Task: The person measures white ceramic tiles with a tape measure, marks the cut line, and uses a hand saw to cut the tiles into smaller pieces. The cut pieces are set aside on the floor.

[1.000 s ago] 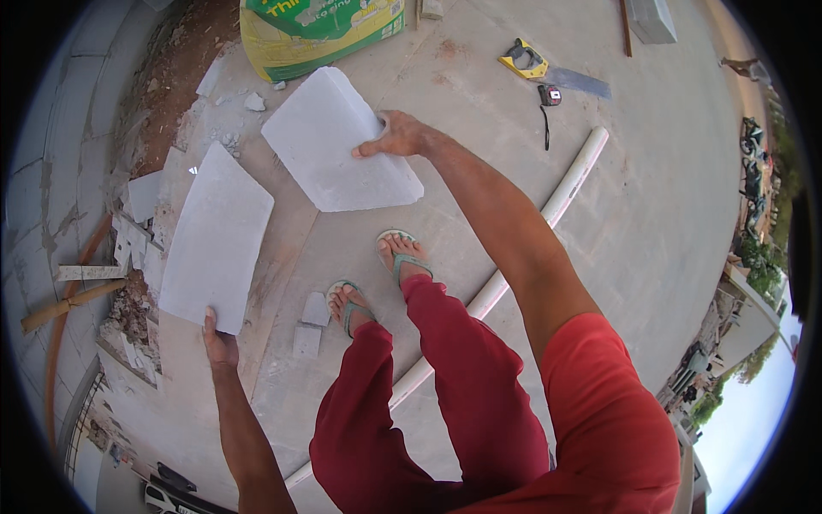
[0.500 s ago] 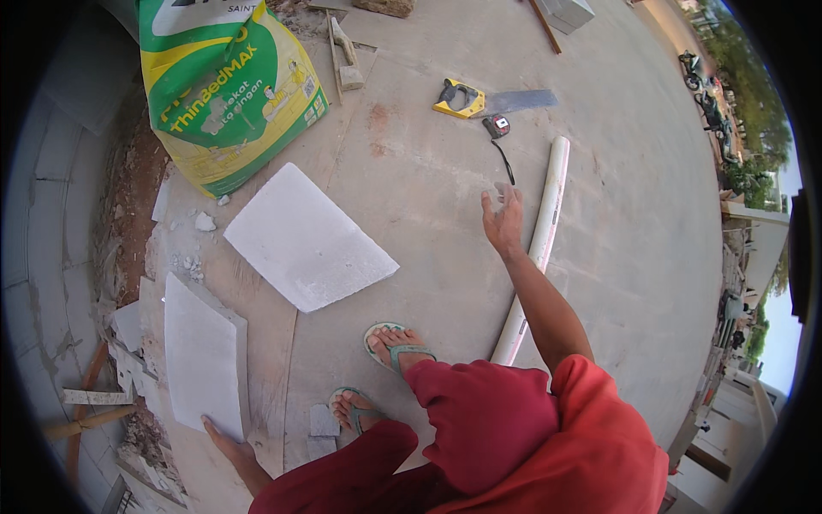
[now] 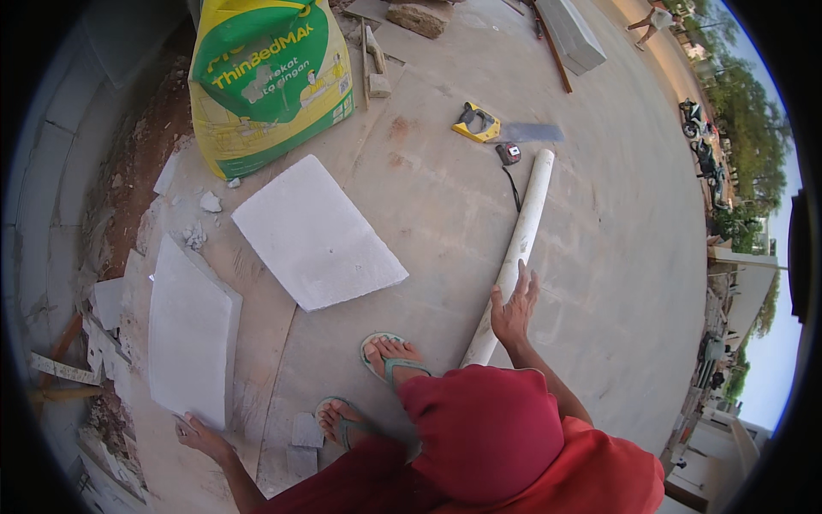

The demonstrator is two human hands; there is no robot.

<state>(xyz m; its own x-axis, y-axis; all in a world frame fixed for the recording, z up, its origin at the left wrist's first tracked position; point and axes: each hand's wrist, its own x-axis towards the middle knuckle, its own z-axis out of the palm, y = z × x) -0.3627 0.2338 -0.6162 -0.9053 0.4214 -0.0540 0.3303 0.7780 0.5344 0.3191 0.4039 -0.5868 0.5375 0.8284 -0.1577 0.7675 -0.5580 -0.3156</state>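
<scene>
My left hand is at the lower edge of a white lightweight block that leans at the left; its fingers are closed on that edge, partly hidden. My right hand hovers over or rests against the right side of a long white pipe, fingers spread; whether it touches cannot be told. A second white block lies flat between the hands. Beyond the pipe's far end are a tape measure with a black strap and a yellow-handled handsaw.
A green and yellow bag stands at the far left beside a trowel-like tool. Small grey pieces lie by my sandalled feet. Rubble and a block wall line the left. More grey blocks sit at the back.
My right hand has come back toward me along the pipe. The pipe has rolled left, its printed stripe now out of sight. My left hand stays at the leaning block's edge.
</scene>
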